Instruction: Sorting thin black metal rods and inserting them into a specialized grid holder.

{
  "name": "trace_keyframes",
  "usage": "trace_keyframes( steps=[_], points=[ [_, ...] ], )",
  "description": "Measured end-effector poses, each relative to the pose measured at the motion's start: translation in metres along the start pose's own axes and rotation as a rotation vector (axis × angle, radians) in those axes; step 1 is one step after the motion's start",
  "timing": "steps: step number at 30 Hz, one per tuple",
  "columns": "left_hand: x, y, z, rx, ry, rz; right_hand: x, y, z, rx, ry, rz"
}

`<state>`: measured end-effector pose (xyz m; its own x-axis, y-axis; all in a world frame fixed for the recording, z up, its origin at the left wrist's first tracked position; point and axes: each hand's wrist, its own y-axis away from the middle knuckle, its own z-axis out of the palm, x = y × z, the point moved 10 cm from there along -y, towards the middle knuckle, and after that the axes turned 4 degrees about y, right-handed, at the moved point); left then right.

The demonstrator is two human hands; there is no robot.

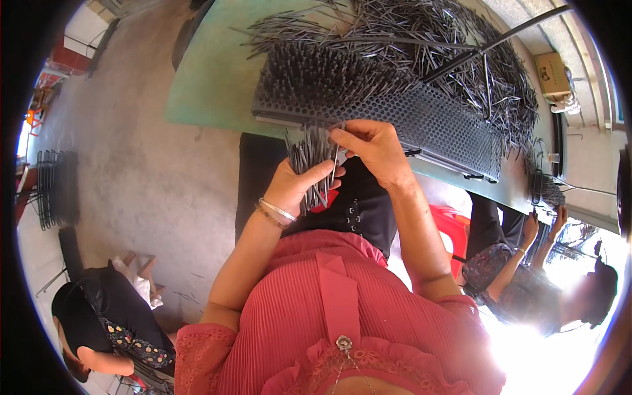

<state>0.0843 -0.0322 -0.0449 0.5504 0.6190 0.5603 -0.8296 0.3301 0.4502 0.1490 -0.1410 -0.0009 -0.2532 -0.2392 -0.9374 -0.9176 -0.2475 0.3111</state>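
Observation:
A bundle of thin dark rods [307, 158] lies in my left hand [296, 184], whose thumb and fingers wrap round it. My right hand [374, 148] is beside the bundle's upper end, thumb and forefinger pinched at a rod there; how many it holds I cannot make out. Just beyond both hands is a perforated dark metal rack [441, 125]. Its left part bristles with upright rods [322, 72], while holes show bare on its right part.
A large heap of loose rods [454, 39] covers the far side of the green table [210, 66]. A metal bar [494, 46] crosses above it. At right a co-worker [526, 276] handles similar rods; another person [112, 322] is at lower left. A cardboard box [552, 74] stands far right.

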Motion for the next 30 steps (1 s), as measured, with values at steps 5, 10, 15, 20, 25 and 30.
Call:
trace_keyframes(
  steps=[5, 10, 15, 20, 25, 30],
  points=[
    [-0.003, -0.002, 0.0, 0.004, 0.053, -0.012, 0.0, 0.001, -0.005, 0.081, -0.063, 0.009],
    [-0.001, -0.001, -0.011, 0.102, 0.085, -0.018, -0.039, 0.0, -0.025, 0.284, -0.141, -0.258],
    [-0.003, -0.004, -0.007, 0.099, 0.054, -0.045, -0.067, -0.008, -0.032, 0.492, -0.039, -0.602],
    [0.0, -0.002, -0.007, 0.072, 0.047, -0.031, -0.07, -0.01, -0.025, 0.553, 0.198, -0.629],
    [-0.003, -0.003, -0.015, 0.077, 0.011, -0.039, -0.075, -0.007, -0.022, 0.567, 0.241, -0.67],
    [-0.001, 0.0, -0.011, 0.088, 0.027, -0.042, -0.073, -0.004, -0.026, 0.626, 0.28, -0.686]
  ],
)
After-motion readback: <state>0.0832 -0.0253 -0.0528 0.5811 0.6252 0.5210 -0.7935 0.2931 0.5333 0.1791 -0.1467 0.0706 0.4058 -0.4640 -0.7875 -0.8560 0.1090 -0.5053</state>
